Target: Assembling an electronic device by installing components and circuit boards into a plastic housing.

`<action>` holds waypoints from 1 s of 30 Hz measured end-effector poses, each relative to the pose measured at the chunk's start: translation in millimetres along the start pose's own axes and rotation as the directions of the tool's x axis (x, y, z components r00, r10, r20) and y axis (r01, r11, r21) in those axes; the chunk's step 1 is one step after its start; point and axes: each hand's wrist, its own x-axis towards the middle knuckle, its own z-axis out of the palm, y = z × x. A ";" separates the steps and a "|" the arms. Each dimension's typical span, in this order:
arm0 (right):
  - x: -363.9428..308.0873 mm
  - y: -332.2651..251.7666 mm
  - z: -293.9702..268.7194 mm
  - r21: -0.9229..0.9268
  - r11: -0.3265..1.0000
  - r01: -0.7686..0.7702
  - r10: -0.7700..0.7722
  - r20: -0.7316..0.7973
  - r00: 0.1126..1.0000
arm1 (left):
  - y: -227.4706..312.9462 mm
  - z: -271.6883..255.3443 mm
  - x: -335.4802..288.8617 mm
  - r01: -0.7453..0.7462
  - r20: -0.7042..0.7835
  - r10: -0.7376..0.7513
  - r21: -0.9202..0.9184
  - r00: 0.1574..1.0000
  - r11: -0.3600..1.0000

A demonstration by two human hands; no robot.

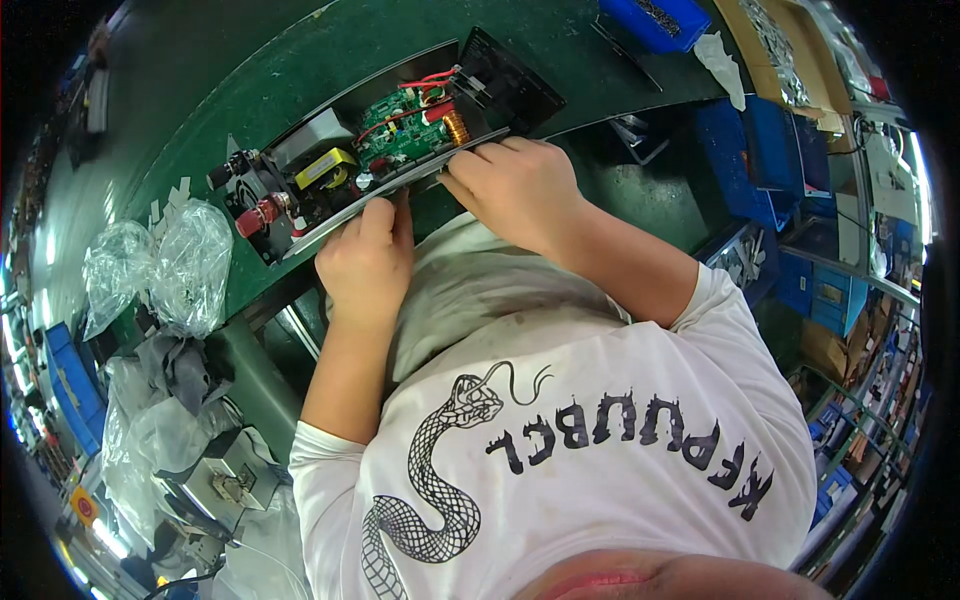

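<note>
Right hand [525,195] and left hand [362,262] curl closed on the near edge of an open electronics case [400,80].
The case lies aslant on a worn green bench top [270,85], close before the person's white shirt [620,490]. Clear plastic bags [190,265] sit left of it; a blue bin [650,25] of small parts stands beyond, upper right. Metal shelving [890,289] fills the room's right side; bright lights [110,538] streak the left.

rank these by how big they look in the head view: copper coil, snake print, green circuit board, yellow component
1. Snake print, though it looks nearer the camera
2. Green circuit board, partly covered by wires
3. Yellow component
4. Copper coil
</note>
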 end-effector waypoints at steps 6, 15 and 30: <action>-0.4 1.6 -2.0 -0.011 1.000 -0.018 0.018 0.022 1.000 | -0.2 1.1 0.5 0.027 0.020 -0.027 0.004 0.999 1.000; 0.9 4.7 -3.6 -0.040 0.999 0.036 -0.039 -0.074 0.996 | 2.0 -5.7 0.8 -0.031 0.074 0.026 0.065 0.997 0.997; 7.4 8.7 0.4 -0.041 0.997 0.064 -0.071 -0.188 0.980 | -4.7 -3.3 4.2 -0.083 -0.094 0.100 0.167 0.991 0.982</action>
